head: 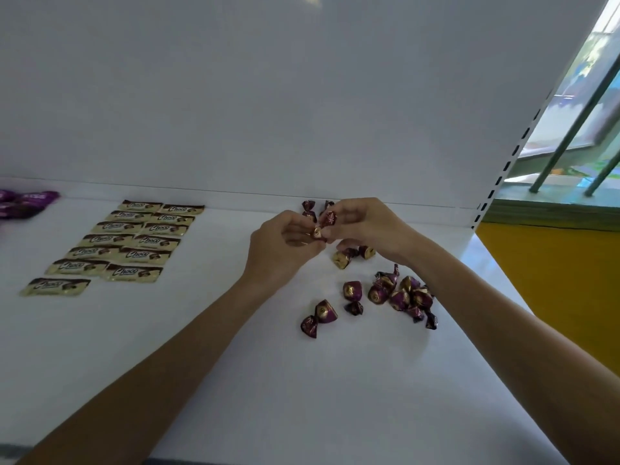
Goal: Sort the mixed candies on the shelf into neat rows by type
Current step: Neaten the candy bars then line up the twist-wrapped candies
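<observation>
Loose maroon candies (399,298), right of two Choco rows (157,243)

Looked forward and down from the head, wide-angle, onto the shelf (318,397), near enough for both forearms (174,357) to reach in from the lower edge. Faced the white back panel (302,112) across the upper half; caught a window (587,95) at the far right. One view only.
</observation>
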{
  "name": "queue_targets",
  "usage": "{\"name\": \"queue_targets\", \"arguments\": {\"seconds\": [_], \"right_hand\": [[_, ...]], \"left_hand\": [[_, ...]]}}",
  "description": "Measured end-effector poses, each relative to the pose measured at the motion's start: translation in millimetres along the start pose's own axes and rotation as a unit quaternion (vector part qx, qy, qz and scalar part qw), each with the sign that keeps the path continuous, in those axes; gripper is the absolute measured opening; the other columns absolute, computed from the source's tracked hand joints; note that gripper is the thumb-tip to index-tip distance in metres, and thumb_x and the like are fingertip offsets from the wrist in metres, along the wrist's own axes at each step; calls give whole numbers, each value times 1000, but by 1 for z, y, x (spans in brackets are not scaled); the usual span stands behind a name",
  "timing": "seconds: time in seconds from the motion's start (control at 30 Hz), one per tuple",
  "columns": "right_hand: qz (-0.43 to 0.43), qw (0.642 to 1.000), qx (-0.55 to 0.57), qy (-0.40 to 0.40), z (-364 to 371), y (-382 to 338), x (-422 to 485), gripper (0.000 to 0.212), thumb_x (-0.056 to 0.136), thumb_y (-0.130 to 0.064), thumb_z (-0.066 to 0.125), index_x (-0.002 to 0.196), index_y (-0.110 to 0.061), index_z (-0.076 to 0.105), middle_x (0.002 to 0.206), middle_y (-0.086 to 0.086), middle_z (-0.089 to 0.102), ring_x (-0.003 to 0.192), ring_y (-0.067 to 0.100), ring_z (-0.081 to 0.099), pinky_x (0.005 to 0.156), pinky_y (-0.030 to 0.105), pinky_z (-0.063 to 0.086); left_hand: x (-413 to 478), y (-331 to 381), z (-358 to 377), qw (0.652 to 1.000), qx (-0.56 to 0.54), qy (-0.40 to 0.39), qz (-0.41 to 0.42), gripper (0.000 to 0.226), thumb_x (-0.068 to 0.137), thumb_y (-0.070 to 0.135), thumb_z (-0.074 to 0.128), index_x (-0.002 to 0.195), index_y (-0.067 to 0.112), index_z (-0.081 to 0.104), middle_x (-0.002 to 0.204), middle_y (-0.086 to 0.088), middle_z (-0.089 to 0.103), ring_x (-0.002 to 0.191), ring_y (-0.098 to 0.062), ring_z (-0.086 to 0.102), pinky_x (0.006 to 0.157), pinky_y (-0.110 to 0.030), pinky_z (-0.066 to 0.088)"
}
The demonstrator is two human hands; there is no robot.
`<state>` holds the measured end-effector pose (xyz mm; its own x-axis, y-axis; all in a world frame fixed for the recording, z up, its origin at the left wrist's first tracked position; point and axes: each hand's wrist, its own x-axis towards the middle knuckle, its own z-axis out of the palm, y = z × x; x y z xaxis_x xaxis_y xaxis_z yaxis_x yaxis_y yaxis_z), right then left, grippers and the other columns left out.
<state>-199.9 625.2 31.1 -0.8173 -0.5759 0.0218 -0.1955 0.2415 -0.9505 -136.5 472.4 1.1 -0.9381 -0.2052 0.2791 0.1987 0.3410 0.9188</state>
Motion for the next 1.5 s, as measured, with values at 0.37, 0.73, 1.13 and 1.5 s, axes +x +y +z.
{"name": "queue_targets", "arguments": {"seconds": [0.37,0.73,1.13,1.5], "right_hand": [[-11,999,-46,10,13,0,20,16,76,2,68,88,-8,65,84,5,68,78,12,66,70,20,53],[-13,879,-467,90,33,10,47,27,83,-24,62,109,-17,59,103,6,63,96,28,58,75,33,46],[135,921,-360,58,-40,15,-12,27,82,-40,63,83,-13,68,77,4,66,67,13,59,57,20,44],[59,997,-11,40,-33,20,-29,8,83,-7,62,90,-9,63,85,7,66,76,15,62,69,24,53]], "left_hand": [[3,-12,-18,996,87,3,-7,11,80,20,69,85,21,60,85,11,63,74,4,59,64,-3,42],[-8,-28,-23,934,326,-122,76,20,88,26,56,105,17,63,111,-1,58,106,-19,48,94,-31,36],[8,6,30,961,239,-141,8,40,84,39,62,115,13,60,105,1,62,91,-11,56,77,-20,42],[-9,6,18,992,100,-75,-32,15,81,10,67,94,16,65,90,6,65,83,-2,61,75,-3,43]]}}
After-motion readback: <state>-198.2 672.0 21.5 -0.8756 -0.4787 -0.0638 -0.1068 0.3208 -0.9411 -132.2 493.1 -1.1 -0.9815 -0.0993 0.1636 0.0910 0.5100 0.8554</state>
